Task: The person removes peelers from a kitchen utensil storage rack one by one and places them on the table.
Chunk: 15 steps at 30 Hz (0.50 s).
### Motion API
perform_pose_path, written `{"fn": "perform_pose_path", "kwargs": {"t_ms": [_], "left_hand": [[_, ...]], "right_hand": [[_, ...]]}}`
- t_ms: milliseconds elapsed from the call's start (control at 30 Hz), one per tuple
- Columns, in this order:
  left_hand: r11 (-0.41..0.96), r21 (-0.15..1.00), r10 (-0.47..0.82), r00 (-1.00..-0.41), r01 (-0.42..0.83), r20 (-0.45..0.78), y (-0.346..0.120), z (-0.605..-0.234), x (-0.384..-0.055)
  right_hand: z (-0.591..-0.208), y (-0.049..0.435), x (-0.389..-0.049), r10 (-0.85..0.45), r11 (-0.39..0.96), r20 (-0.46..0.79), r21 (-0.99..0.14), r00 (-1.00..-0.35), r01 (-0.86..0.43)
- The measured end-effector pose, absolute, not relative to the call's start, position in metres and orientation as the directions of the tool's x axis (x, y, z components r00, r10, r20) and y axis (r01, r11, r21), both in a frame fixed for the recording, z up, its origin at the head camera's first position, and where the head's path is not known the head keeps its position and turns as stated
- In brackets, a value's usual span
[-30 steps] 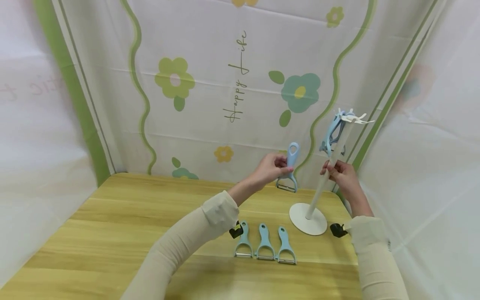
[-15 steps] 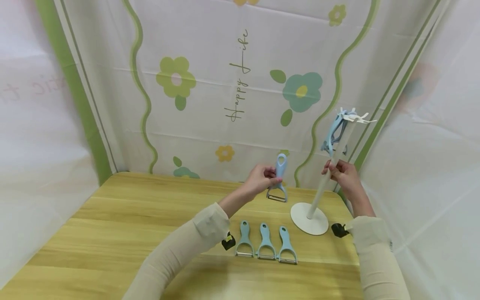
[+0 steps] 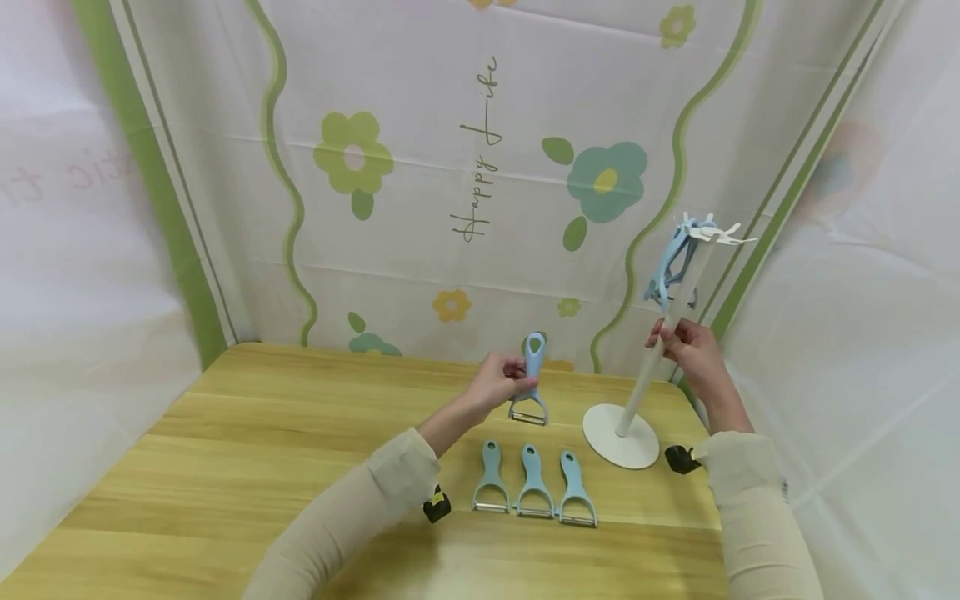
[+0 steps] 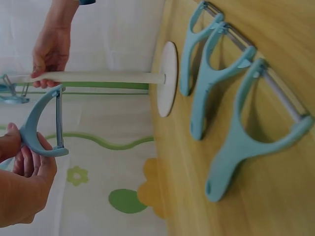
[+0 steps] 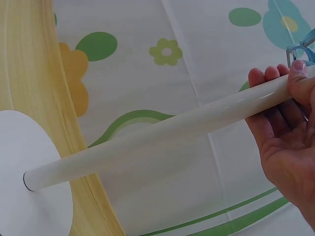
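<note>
Beyond three peelers [image 3: 532, 471] on the counter [image 3: 225, 467], the left hand [image 3: 495, 383] pinches a blue peeler [image 3: 534, 362] midair and the right hand [image 3: 697, 354] grips the white stand [image 3: 646, 375], which could tip if let go, its hung peelers [image 3: 667, 267] loading one side.

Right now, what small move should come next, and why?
Probably lower the held light-blue peeler onto the wooden table, beside the row of three light-blue peelers: your left hand has moved it away from the white round-based stand.
</note>
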<state>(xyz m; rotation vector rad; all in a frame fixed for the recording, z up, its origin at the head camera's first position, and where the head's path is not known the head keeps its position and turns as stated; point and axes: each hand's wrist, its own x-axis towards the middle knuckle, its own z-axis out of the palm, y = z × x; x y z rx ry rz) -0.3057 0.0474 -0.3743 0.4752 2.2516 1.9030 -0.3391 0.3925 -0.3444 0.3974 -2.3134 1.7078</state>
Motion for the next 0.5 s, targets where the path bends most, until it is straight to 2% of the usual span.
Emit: {"fn": "perform_pose_path", "kwargs": {"t_ms": [267,500], "left_hand": [[0.19,0.974,0.308,-0.95,0.124,0.061,0.036,-0.394,-0.301],[0.236,0.966,0.269,-0.963,0.104,0.038,0.024,-0.407,-0.296]], "right_hand": [[-0.343,0.391,-0.337,-0.081,0.222,0.352,-0.906,-0.933,-0.361],[-0.343,0.391,-0.338,-0.08,0.227,0.352,-0.904,-0.932,-0.361]]}}
